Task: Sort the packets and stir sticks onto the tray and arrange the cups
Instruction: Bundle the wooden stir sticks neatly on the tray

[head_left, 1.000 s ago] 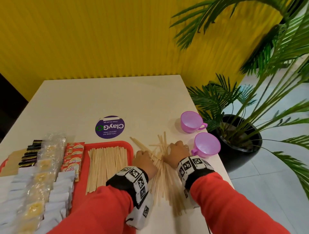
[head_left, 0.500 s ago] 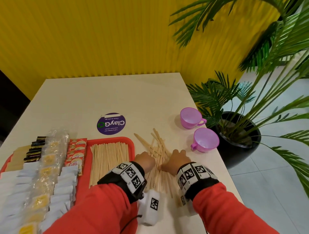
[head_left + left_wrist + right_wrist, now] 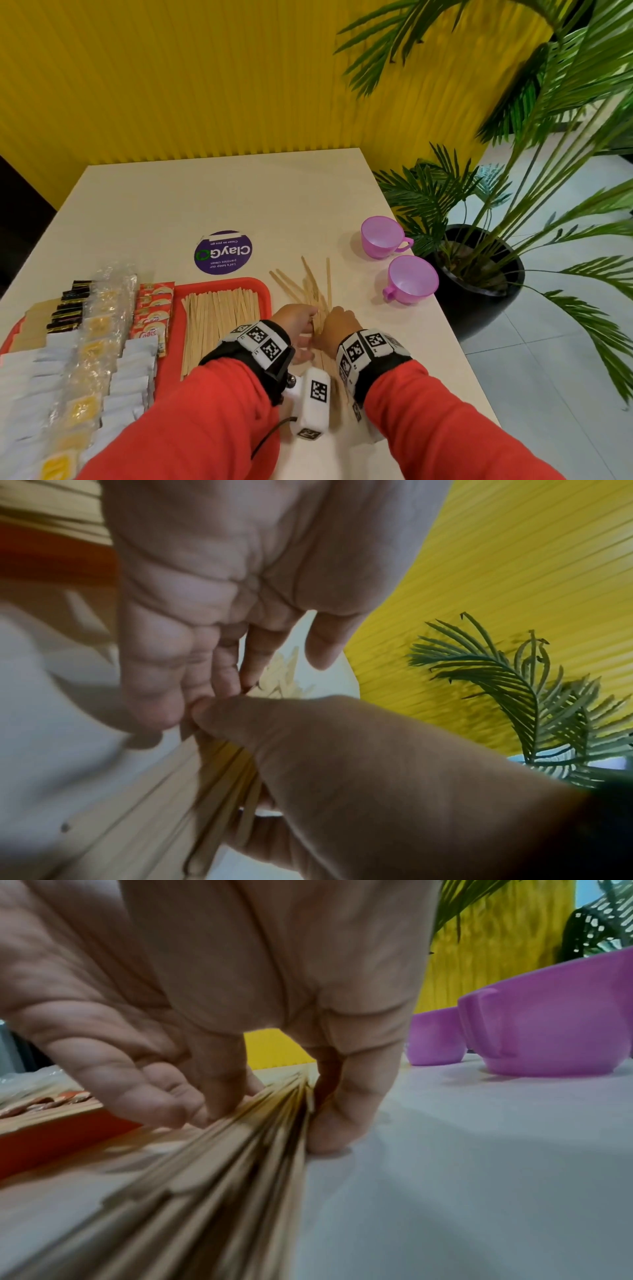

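Observation:
Loose wooden stir sticks point(image 3: 310, 291) lie fanned on the table just right of the red tray point(image 3: 263, 291). My right hand point(image 3: 337, 329) grips their near ends as a bundle point(image 3: 260, 1137), thumb on one side and fingers on the other. My left hand point(image 3: 296, 320) presses against the bundle's left side with fairly straight fingers point(image 3: 154, 696), touching the right thumb. A neat row of stir sticks point(image 3: 219, 318) lies on the tray, with rows of packets point(image 3: 150, 315) to its left. Two purple cups point(image 3: 382, 236) point(image 3: 412, 284) stand to the right.
A purple round sticker point(image 3: 223, 251) lies beyond the tray. The table's right edge point(image 3: 455, 342) runs close past the cups, and a potted palm point(image 3: 479, 267) stands on the floor beside it. A yellow ribbed wall backs the table.
Both hands have drawn together and back toward me, squeezing the scattered sticks into a tighter bundle. The cups have not moved.

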Demonstrator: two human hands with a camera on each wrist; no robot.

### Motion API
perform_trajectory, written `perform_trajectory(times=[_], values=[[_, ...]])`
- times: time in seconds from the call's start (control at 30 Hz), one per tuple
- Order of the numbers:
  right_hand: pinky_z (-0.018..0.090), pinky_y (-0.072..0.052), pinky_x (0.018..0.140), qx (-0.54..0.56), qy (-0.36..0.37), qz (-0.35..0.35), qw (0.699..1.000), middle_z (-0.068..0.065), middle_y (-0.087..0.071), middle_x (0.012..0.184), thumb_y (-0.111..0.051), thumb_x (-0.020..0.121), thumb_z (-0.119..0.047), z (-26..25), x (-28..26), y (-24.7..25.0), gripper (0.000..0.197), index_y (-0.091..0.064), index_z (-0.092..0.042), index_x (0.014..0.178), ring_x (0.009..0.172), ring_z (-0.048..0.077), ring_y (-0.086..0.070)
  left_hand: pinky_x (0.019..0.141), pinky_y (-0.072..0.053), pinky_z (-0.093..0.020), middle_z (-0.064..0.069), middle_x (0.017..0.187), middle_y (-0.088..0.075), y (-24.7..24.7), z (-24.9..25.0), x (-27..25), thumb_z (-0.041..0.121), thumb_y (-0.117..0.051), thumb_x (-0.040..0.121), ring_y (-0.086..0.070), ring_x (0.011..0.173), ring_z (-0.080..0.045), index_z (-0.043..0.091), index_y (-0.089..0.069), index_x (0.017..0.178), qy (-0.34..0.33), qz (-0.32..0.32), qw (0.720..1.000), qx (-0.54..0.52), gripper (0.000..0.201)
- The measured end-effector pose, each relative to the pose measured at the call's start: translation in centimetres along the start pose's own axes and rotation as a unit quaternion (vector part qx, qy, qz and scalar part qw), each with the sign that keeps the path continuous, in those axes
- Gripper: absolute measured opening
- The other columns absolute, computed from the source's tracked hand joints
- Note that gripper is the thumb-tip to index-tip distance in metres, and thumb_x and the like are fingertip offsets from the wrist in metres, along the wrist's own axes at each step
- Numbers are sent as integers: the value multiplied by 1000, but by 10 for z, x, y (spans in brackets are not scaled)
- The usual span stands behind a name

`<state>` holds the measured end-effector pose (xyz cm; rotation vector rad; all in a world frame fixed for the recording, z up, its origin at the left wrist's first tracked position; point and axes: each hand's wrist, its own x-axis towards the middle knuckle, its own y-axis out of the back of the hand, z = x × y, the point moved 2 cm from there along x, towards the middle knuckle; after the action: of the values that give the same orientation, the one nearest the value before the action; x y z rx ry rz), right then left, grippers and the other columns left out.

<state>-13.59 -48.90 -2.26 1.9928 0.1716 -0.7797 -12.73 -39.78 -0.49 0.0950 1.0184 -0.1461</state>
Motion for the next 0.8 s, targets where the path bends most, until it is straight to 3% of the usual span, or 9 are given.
perform_trajectory(times=[0.1, 0.17, 0.3, 0.4, 0.47, 0.53, 0.6, 0.7, 0.8], values=[[33, -41, 97, -25, 39, -8, 999, 15, -46, 131, -52, 91, -23, -6, -3, 4, 43, -44, -2, 127, 123, 29, -46, 97, -41, -42, -8, 125, -54, -1, 0, 0, 28, -46, 96, -52, 111, -24, 7, -51, 125, -5, -10, 1000, -3, 37], [32, -39, 99, -21, 60, -15, 998, 17, -51, 131, -43, 96, -19, -8, -4, 8, 35, -50, 0, 125, 122, 30, -49, 101, -38, -42, -9, 130, -52, 0, 0, 0, 30, -45, 96, -50, 116, -25, 5, -53, 124, -5, -18, 1000, -6, 37], [30, -44, 89, -42, 60, -17, 997, 15, -59, 123, -45, 95, -16, -5, -2, 10, 30, -57, 0, 117, 114, 28, -56, 93, -39, -39, -7, 103, -58, 5, -2, 9, 33, -50, 93, -54, 91, -22, 13, -57, 81, -10, -6, 1000, -9, 25], [28, -44, 72, -15, 42, -17, 999, 10, -63, 101, -49, 92, -14, -2, 2, 11, 21, -59, -2, 105, 99, 25, -59, 80, -40, -34, -2, 80, -51, 9, -3, 12, 32, -49, 93, -44, 68, -16, 14, -52, 73, -2, 8, 1000, -6, 27], [23, -39, 57, 10, 38, -6, 999, 3, -53, 77, -50, 90, -14, 3, 1, 14, 10, -54, -8, 83, 86, 22, -54, 68, -37, -29, 1, 70, -43, 11, -3, 10, 30, -49, 93, -36, 59, -14, 16, -48, 68, -2, 8, 1000, -5, 28], [23, -36, 55, 45, 38, 0, 998, 2, -53, 78, -51, 89, -15, 8, 0, 18, 8, -52, -8, 87, 83, 20, -51, 61, -34, -27, 1, 68, -41, 12, -2, 9, 28, -49, 93, -34, 58, -13, 17, -47, 67, -6, 7, 1000, -4, 28], [26, -37, 66, 80, 46, 7, 996, 5, -53, 88, -50, 89, -16, 14, -4, 23, 18, -51, -5, 103, 84, 20, -48, 58, -32, -25, 1, 65, -39, 12, 0, 5, 24, -49, 93, -33, 56, -13, 16, -45, 67, -20, 10, 1000, -4, 28], [24, -35, 62, 148, 79, 13, 986, -2, -43, 76, -47, 90, -14, 20, -9, 29, 7, -42, -13, 86, 74, 17, -46, 49, -29, -21, -1, 61, -39, 11, 5, 3, 13, -50, 92, -34, 52, -12, 14, -44, 64, -62, 18, 998, -13, 28], [22, -28, 49, 185, 112, 14, 976, -2, -39, 70, -43, 91, -10, 21, -15, 33, 22, -32, -19, 74, 58, 10, -38, 51, -28, -20, -2, 63, -37, 5, 13, 1, 8, -47, 93, -34, 54, -10, 13, -44, 65, -107, -4, 994, -14, 29]])
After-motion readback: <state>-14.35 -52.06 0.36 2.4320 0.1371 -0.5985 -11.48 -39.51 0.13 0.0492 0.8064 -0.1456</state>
